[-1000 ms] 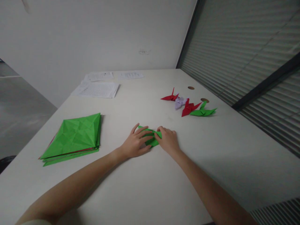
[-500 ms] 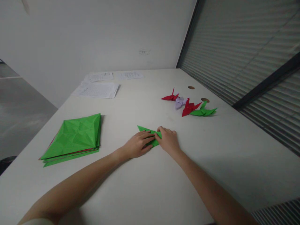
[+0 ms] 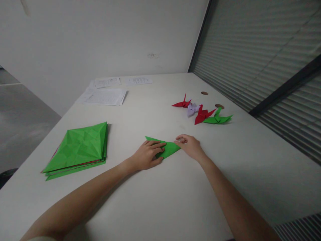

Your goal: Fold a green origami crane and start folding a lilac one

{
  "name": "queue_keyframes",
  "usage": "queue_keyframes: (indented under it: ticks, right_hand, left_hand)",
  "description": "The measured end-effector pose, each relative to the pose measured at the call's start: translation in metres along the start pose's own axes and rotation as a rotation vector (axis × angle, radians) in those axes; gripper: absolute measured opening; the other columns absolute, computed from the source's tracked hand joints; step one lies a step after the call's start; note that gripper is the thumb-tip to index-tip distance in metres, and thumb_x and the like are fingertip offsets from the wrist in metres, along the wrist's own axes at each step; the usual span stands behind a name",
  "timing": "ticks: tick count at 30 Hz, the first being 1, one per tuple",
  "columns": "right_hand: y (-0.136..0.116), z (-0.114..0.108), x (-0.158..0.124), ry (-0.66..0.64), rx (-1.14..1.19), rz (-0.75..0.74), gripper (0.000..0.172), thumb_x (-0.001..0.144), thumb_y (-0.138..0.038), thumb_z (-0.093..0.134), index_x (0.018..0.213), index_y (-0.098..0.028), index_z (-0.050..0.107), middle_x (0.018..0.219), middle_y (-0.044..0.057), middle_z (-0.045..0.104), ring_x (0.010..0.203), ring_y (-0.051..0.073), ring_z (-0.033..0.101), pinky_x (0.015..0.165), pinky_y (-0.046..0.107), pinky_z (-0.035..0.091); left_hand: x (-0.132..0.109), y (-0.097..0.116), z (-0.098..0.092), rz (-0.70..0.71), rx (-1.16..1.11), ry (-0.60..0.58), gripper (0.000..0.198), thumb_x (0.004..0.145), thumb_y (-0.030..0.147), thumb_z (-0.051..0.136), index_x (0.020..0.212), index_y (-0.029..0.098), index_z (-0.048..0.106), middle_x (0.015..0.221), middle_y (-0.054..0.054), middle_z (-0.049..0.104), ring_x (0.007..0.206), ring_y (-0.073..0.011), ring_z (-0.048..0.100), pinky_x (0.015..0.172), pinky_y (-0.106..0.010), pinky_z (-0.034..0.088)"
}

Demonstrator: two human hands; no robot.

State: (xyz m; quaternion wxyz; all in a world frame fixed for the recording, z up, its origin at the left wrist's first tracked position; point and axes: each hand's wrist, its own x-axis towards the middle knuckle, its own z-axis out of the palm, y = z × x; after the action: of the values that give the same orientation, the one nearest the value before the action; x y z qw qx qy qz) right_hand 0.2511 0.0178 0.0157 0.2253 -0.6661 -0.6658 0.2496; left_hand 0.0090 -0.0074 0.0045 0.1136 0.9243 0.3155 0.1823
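Centrally, a folded piece of green paper (image 3: 172, 149) is lying flat on the table (image 3: 155, 201) between the two hands, its thin, matte layers tapering to sharp points at left and right; the left hand (image 3: 149, 154) is spreading over its left part, palm down, its grip loosely open and flat rather than closing round anything; the right hand (image 3: 189, 145) is curling thumb and fingers at the right tip, though whether that grip is pinching the paper I cannot tell.

To the left, a creased green paper stack (image 3: 81, 145) is showing a red edge among its layers; to the right, angular paper birds are sitting in a touching row: red (image 3: 182, 104), lilac (image 3: 192, 110), red (image 3: 203, 116) and green (image 3: 217, 119).

The smooth white tabletop is running back to a pale wall (image 3: 112, 36), with printed sheets (image 3: 105, 96) lying near the far left edge; slatted blinds (image 3: 263, 50) are lining the right edge, near two round holes (image 3: 204, 93); bare white surface is stretching between stack and left hand, and before both forearms.
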Motion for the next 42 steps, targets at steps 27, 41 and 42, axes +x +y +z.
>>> queue_keyframes:
  ticks: [27, 41, 42]
  right_hand:
    - [0.003, -0.004, -0.001, 0.096, -0.252, 0.069, 0.028, 0.082, -0.051, 0.062, 0.077, -0.026, 0.073, 0.093, 0.008, 0.062, 0.099, 0.029, 0.054, 0.087, 0.042, 0.037]
    - [0.018, -0.014, 0.001, 0.022, -0.374, 0.096, 0.018, 0.073, -0.044, 0.074, 0.075, -0.026, 0.071, 0.101, 0.009, 0.055, 0.105, 0.033, 0.05, 0.09, 0.048, 0.036]
    - [0.019, -0.017, 0.001, 0.012, -0.375, 0.103, 0.015, 0.074, -0.041, 0.073, 0.077, -0.026, 0.072, 0.103, 0.009, 0.056, 0.106, 0.033, 0.05, 0.09, 0.048, 0.036]
  left_hand:
    - [0.0, 0.0, -0.001, -0.027, 0.008, -0.018, 0.031, 0.089, 0.035, 0.057, 0.115, 0.02, 0.064, 0.14, -0.007, 0.055, 0.125, -0.0287, 0.05, 0.102, -0.046, 0.041]
    - [0.0, 0.0, -0.002, -0.032, -0.01, -0.012, 0.032, 0.089, 0.036, 0.057, 0.117, 0.021, 0.064, 0.14, -0.006, 0.056, 0.125, -0.0284, 0.051, 0.1, -0.046, 0.042]
    - [0.0, 0.0, -0.002, -0.03, -0.012, -0.011, 0.032, 0.089, 0.036, 0.057, 0.117, 0.021, 0.064, 0.14, -0.006, 0.056, 0.125, -0.0283, 0.051, 0.101, -0.046, 0.042]
